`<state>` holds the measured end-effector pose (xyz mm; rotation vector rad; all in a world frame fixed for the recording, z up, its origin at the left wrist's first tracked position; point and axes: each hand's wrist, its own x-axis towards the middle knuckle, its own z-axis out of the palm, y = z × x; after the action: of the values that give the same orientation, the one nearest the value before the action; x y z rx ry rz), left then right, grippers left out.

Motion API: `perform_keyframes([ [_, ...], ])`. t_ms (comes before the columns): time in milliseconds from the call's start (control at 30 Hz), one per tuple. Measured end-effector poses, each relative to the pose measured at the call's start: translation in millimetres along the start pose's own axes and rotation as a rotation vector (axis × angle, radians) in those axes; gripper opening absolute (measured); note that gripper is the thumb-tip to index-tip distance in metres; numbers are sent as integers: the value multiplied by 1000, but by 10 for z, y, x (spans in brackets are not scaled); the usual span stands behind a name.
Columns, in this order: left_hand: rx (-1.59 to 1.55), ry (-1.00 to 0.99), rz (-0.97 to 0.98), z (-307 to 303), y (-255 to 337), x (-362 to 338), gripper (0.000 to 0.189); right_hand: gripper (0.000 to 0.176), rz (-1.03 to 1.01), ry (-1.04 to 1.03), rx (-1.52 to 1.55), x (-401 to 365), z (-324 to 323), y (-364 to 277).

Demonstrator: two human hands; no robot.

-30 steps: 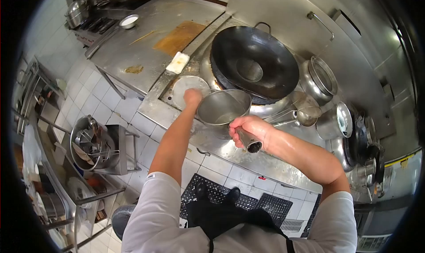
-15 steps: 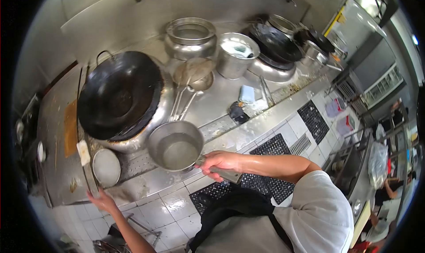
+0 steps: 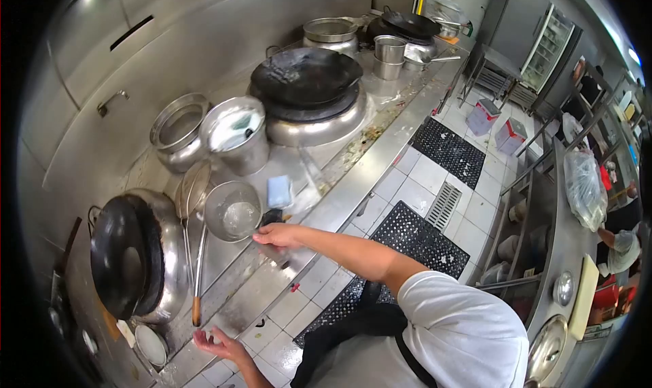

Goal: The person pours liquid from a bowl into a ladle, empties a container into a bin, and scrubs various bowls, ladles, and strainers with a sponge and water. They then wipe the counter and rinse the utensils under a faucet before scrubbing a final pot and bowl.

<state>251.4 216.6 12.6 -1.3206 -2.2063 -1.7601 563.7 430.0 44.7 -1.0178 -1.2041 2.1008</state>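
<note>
1. Carried along the surface [image 3: 367, 175] toward its right end since half a second ago, the saucepan [image 3: 233, 211] has left the front of the near wok [image 3: 112, 262] and come level with a blue cloth [image 3: 279, 191].
2. Right hand [image 3: 275, 236]: closed round the saucepan's handle, close to the bowl, near the front edge of the surface. From where I stand, I can't tell whether the pan's base touches the metal.
3. Left hand [image 3: 221, 344]: nothing in it, fingers apart and loosely bent, by the front edge toward the left end. It has moved off from the round white plate [image 3: 151, 345] it was beside.
4. Between the near wok and the saucepan lie a mesh strainer [image 3: 193, 187] and a long wood-tipped handle [image 3: 197, 310], its tip pointing to the front edge.
5. Behind the saucepan, toward the back edge, a tall pot [image 3: 236, 133] stands just beside a wide-rimmed pot [image 3: 180, 130].
6. Farther toward the right end, a second black wok [image 3: 305, 79] sits on its steel ring.
</note>
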Motion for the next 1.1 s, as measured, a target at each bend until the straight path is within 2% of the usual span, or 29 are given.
perform_keyframes([
  [133,-224,33,17,995,783,-71,54,42,-92,127,-544,-474,-621,2],
  [233,-359,9,-5,1551,1451,-255,47,41,-322,427,-568,-860,-1236,386],
  [267,-401,-89,7,1709,1623,-354,45,37,-290,438,-489,-1008,-1480,447],
  [333,-484,-275,32,2012,1885,-524,42,44,-325,614,-520,-1372,-1919,412],
  [400,-503,-562,-50,2417,2083,-740,26,40,-279,749,-540,-1667,-2301,212],
  [467,-333,-812,97,2915,2414,-941,18,36,-314,789,-404,-1841,-2733,113],
  [500,-103,-917,428,3131,2800,-924,17,34,-326,818,-339,-1919,-2941,76],
  [567,-87,-1102,628,3944,2790,-1041,25,31,-331,851,-344,-2113,-3319,-64],
  [600,-11,-1216,759,4361,2700,-1066,47,30,-335,866,-352,-2214,-3489,-140],
  [700,52,-1349,790,5118,2945,-1096,74,30,-294,901,-457,-2553,-4088,-418],
  [733,139,-1529,906,5369,3022,-1080,87,31,-340,907,-509,-2687,-4340,-475],
  [833,-2,-1533,987,6003,3159,-1412,85,31,-294,1054,-526,-3066,-5184,-443],
  [867,-125,-1528,942,6181,3259,-1502,75,31,-191,1084,-529,-3234,-5467,-439],
  [900,-114,-1574,915,6358,3308,-1616,71,32,-97,1111,-528,-3407,-5752,-438],
  [967,-92,-1633,873,6772,3441,-1872,63,33,-74,1166,-500,-3688,-6331,-402],
  [1000,-20,-1691,856,6826,3730,-1879,56,33,-56,1186,-500,-3822,-6518,-561],
  [1100,102,-1764,789,7007,4294,-1893,63,35,59,1238,-652,-4163,-7084,-1070],
])
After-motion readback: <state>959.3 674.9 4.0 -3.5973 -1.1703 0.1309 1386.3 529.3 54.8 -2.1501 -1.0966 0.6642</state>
